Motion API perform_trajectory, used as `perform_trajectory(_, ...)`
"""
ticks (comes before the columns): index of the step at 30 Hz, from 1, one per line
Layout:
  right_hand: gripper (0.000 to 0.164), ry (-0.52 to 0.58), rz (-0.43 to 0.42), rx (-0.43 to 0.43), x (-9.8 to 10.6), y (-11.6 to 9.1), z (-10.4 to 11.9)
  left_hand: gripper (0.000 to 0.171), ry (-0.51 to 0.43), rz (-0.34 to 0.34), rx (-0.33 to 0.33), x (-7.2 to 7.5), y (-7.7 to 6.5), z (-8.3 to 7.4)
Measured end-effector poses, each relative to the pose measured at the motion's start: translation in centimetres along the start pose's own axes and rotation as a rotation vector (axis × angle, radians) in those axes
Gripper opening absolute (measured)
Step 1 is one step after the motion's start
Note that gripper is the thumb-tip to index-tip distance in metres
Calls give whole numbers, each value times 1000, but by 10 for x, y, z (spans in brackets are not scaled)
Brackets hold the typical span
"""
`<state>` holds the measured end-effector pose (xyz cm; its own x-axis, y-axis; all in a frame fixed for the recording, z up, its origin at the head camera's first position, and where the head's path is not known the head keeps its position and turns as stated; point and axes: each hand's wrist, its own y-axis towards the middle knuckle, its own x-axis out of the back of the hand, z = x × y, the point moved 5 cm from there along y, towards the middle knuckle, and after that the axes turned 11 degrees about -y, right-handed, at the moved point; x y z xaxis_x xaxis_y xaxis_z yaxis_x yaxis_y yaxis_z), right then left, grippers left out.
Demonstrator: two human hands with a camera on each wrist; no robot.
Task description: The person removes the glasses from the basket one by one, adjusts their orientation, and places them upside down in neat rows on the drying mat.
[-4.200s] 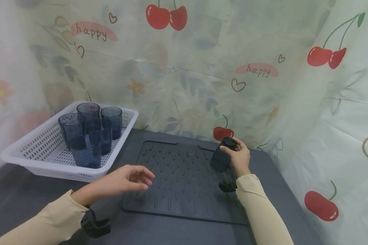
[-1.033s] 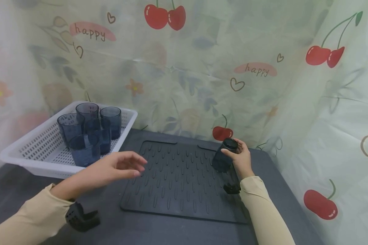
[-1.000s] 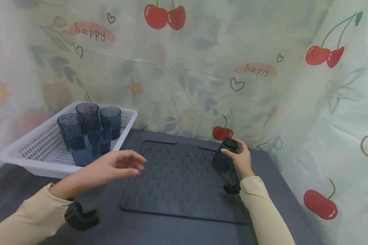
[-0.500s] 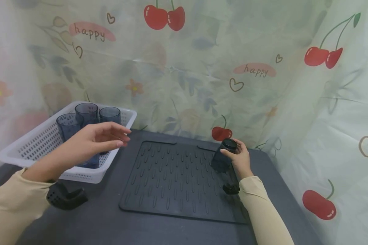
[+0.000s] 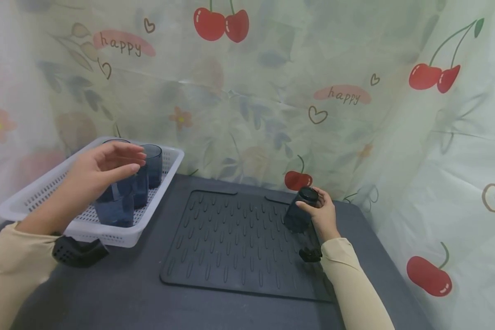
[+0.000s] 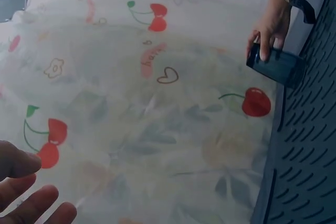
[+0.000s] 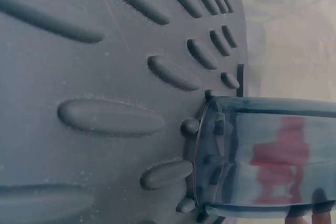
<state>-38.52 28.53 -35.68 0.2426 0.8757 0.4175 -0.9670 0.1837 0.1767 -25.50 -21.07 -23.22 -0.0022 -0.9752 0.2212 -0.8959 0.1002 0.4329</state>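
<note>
My left hand [image 5: 92,172] is raised over the white basket [image 5: 14,210], fingers loosely bent and holding nothing. Below and beside it in the basket stand several blue tumblers, rims up, such as the front one [image 5: 117,210] and the back right one [image 5: 155,169]; the hand hides parts of others. At the far right corner of the dark ridged mat [image 5: 231,243], my right hand [image 5: 325,213] grips another blue tumbler [image 5: 299,216], turned bottom up. In the right wrist view, the rim of this tumbler [image 7: 273,156] meets the ridges of the mat.
Mat and basket share a dark grey table [image 5: 198,307], the basket at the left. A pale curtain [image 5: 247,123] printed with cherries surrounds the back and sides. Each wrist carries a black camera mount, such as the left one [image 5: 80,252].
My left hand has moved left and up, from beside the mat's left edge to over the basket of tumblers. The right hand has kept its grip on the upside-down tumbler in nearly the same place.
</note>
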Motion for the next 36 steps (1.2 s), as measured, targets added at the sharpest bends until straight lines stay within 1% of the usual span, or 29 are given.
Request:
perform_trajectory(4,77,3,1,1,0,0,-1,37,-12,-39,-17,9,2,9)
perform_trajectory(9,76,4,-4,4,1,0,-1,45,-22,-65,-27,17,3,22)
perform_trajectory(11,77,3,-2,5,1,0,-2,50,-2,-68,-20,21,3,28)
perform_trajectory(13,78,9,0,4,1,1,-2,56,44,-66,2,25,3,33)
perform_trajectory(15,78,13,1,3,1,1,-3,63,95,-43,45,28,3,39)
perform_trajectory(17,78,18,1,3,1,1,-3,72,153,-14,104,30,3,45)
perform_trajectory(20,78,16,-1,6,1,1,-3,85,171,42,170,30,4,53)
perform_trajectory(24,78,17,-2,10,1,1,-3,95,174,87,215,30,5,61)
perform_trajectory(29,78,21,1,12,1,1,-4,100,233,128,280,33,4,72)
perform_trajectory(33,79,7,-2,16,1,2,-4,102,277,149,304,36,3,80)
perform_trajectory(36,80,-5,-3,18,1,2,-4,102,298,161,304,38,4,84)
